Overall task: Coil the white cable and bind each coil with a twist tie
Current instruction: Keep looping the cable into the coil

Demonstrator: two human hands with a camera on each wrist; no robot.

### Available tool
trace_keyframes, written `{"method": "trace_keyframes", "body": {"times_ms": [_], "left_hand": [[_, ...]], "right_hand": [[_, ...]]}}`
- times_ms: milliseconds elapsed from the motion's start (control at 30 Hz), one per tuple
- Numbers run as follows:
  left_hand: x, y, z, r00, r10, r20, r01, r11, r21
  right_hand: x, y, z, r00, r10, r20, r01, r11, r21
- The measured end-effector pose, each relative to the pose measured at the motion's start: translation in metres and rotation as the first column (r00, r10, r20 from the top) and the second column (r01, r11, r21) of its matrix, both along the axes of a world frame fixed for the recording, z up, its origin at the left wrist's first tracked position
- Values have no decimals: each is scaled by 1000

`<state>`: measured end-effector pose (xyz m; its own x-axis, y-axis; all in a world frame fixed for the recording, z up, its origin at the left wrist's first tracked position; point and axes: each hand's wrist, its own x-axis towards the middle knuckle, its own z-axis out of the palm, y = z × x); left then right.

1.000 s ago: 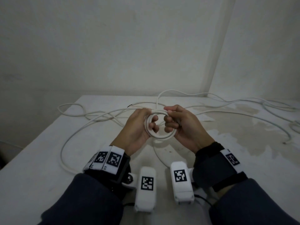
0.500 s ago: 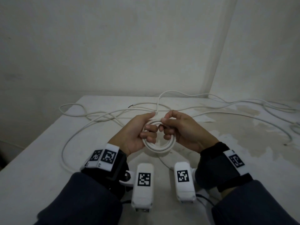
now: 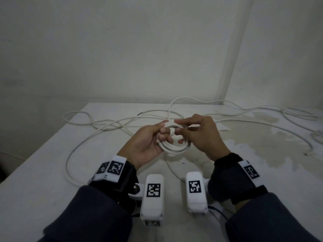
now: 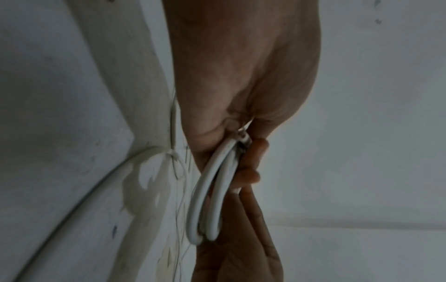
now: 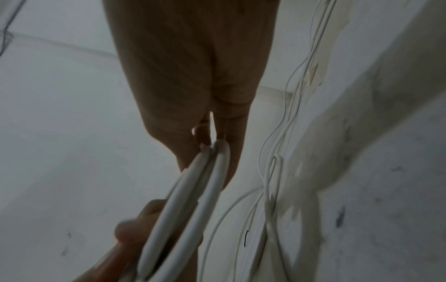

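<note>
Both hands are holding a small coil [image 3: 172,145] of the white cable [image 3: 83,142] above the white table [image 3: 43,172], nearer the person than the loose cable strands. The left hand [image 3: 146,145] is gripping the coil's left side with curled fingers. The right hand [image 3: 201,137] is pinching the coil's top between thumb and forefinger. Compared with a second ago, the coil is tilting flatter and both hands are sitting slightly higher.
</note>
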<state>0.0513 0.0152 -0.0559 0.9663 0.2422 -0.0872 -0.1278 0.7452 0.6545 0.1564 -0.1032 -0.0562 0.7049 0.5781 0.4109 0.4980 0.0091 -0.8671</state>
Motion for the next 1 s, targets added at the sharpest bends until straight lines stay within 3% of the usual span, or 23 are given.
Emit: {"method": "trace_keyframes", "body": {"times_ms": [200,333,433,567,900,1000], "left_hand": [[1,2,-1,998,-8,-63,10,1000,30],[7,-4,-3,983,107,-152,-74,976,206],[7,-6,-4,972,180,-150,-121,934,336],[6,-4,-6,972,176,-155,-102,912,397],[4,-8,-7,972,215,-92,-137,843,520],[0,-13,-6,963,251,-99,-143,786,601]], "right_hand": [[1,-1,0,995,-47,89,56,994,-93],[3,-1,-1,992,-56,110,70,988,-136],[1,-1,0,999,3,49,2,994,-108],[-1,-3,-1,997,76,25,-73,993,-95],[-3,-3,10,999,-23,-22,20,990,-138],[-5,-9,14,990,7,-139,-30,986,-161]]}}
